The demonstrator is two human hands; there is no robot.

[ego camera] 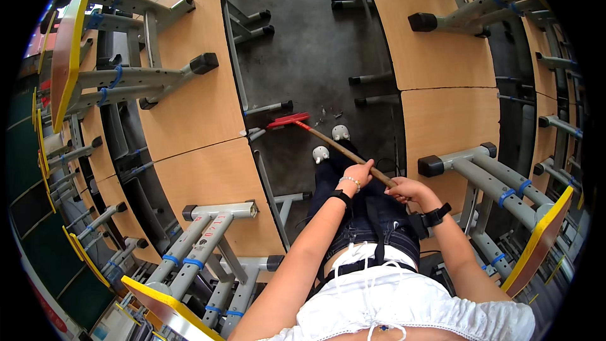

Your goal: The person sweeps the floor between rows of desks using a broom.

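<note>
A broom with a long wooden handle (343, 151) slants from my hands down to the dark floor. Its red head (288, 120) rests on the floor beside the desk legs on the left, ahead of my feet. My left hand (359, 175), with a beaded bracelet, grips the handle partway along. Around the handle's upper end is closed my right hand (408, 190). Small scraps of litter (324, 112) lie on the floor just right of the broom head, near my light-coloured shoes (340, 132).
Rows of wooden-topped desks (203, 175) flank the aisle on both sides. Upturned stools (208, 232) with grey metal legs and yellow-edged seats stand on them. Desk legs (270, 108) jut into the aisle. A dark green board (66, 265) is at the far left.
</note>
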